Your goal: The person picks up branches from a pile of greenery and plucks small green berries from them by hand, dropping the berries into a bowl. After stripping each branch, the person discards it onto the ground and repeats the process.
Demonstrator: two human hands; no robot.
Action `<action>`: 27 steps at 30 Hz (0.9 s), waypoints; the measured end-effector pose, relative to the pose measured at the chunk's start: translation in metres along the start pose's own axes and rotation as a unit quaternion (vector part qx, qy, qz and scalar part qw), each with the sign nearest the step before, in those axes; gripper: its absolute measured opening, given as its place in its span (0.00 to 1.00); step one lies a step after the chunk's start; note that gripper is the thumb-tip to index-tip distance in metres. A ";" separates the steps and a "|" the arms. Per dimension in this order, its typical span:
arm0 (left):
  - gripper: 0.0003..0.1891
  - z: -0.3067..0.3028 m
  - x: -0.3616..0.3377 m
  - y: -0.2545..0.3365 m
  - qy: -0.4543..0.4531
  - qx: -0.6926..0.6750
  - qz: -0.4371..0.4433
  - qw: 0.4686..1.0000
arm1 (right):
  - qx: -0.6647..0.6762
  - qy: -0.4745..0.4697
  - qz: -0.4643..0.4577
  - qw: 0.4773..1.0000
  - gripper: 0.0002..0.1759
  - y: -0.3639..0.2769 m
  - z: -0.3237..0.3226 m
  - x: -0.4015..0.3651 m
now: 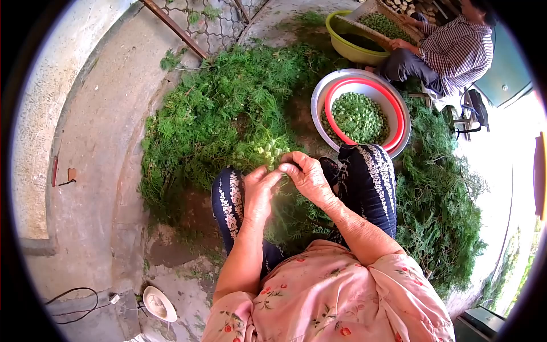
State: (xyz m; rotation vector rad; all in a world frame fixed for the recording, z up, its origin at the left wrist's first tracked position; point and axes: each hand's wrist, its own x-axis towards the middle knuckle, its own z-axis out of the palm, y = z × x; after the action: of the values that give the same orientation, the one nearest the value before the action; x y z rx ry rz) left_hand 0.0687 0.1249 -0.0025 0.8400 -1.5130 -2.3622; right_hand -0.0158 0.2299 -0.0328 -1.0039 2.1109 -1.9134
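A heap of feathery green plants (216, 108) is spreading over the ground in front of the seated person. Beyond it a co-worker (456, 48) is sitting by a yellow-green tub (347, 48). A steel basin (318, 97) is holding a red-rimmed bowl (364, 81) of green pods (356, 117) beside the right knee. Between the knees, the left hand (257, 196) and right hand (307, 176) are pinching a pale-podded sprig (270, 149) at the heap's near edge.
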 end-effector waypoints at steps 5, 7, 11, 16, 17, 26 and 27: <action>0.06 -0.002 0.003 -0.007 0.008 -0.032 -0.011 0.999 | 0.316 0.021 0.333 0.888 0.09 -0.012 -0.005 0.004; 0.06 -0.001 0.003 -0.005 0.015 -0.084 -0.013 0.996 | 0.392 0.007 0.338 0.856 0.09 -0.012 -0.007 0.005; 0.06 -0.003 0.005 -0.009 0.031 -0.109 -0.015 0.993 | 0.496 0.101 0.394 0.767 0.08 -0.005 -0.003 0.007; 0.06 -0.014 0.009 -0.019 0.027 -0.137 0.017 0.990 | 0.563 0.092 0.341 0.747 0.08 0.012 -0.027 0.011; 0.06 -0.013 0.009 -0.020 0.030 -0.129 0.031 0.991 | 0.552 0.076 0.335 0.760 0.09 0.008 -0.030 0.011; 0.05 0.000 0.007 -0.013 0.017 -0.083 0.059 0.995 | 0.389 -0.073 0.286 0.873 0.17 -0.024 -0.010 0.000; 0.05 0.001 0.007 -0.012 0.011 -0.066 0.060 0.996 | 0.392 -0.082 0.277 0.873 0.17 -0.024 -0.009 0.001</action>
State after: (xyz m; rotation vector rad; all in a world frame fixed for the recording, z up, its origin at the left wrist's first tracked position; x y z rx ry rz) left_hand 0.0642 0.1276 -0.0156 0.7210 -1.3425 -2.3287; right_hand -0.0119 0.2376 -0.0087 -0.3139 1.1262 -1.9632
